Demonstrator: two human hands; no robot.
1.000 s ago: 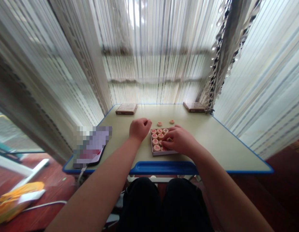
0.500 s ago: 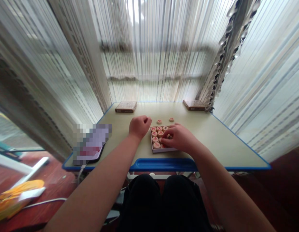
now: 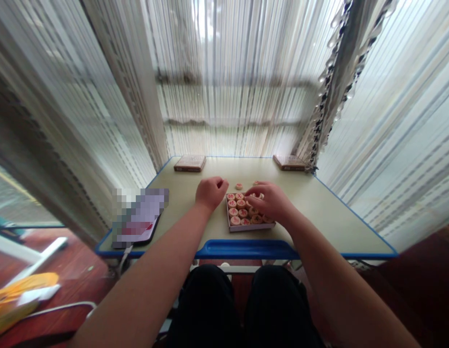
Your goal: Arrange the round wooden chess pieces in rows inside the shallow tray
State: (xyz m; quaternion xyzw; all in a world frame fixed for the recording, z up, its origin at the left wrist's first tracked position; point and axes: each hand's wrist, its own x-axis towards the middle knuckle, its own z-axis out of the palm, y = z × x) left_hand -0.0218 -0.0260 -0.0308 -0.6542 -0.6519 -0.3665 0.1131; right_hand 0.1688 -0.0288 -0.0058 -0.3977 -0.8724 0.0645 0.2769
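A shallow box [image 3: 232, 228] of round wooden chess pieces with red marks sits on the table near the front edge. My right hand [image 3: 270, 202] hovers over the box's far right part, fingers curled down at its far edge; whether they hold a piece is hidden. One loose piece [image 3: 239, 186] lies just beyond the box, and a second [image 3: 255, 183] peeks out by my fingertips. My left hand [image 3: 210, 192] rests on the table as a loose fist, just left of the box and apart from it.
The beige table [image 3: 318, 208] has a blue rim with a blue groove [image 3: 246, 249] at the front. Flat brown boxes lie at the back left [image 3: 190, 163] and back right [image 3: 290, 162]. A blurred flat object [image 3: 137, 217] sits at the left edge. Striped curtains [image 3: 227, 96] surround the table.
My right hand has shifted from the box's near right part toward its far edge, uncovering pieces in the near row. My left fist has stayed in place.
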